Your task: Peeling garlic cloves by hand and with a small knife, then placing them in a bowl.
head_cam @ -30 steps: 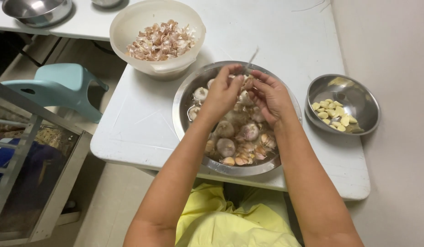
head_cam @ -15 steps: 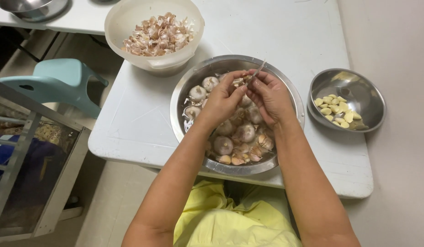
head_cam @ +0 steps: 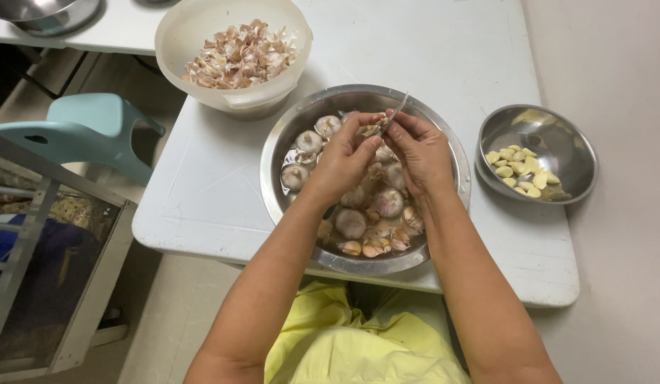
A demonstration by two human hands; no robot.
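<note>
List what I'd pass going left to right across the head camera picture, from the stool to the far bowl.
Pale blue plastic stool → cream plastic bowl of papery garlic skins → large steel bowl of garlic bulbs, with the left hand and right hand above it → small steel bowl of peeled yellow cloves.

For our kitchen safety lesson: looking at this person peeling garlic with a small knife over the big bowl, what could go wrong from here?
1. The knife works close to the left hand fingers; a slip could cut them.
2. The big steel bowl sits near the table front edge; a nudge might tip it.
</note>
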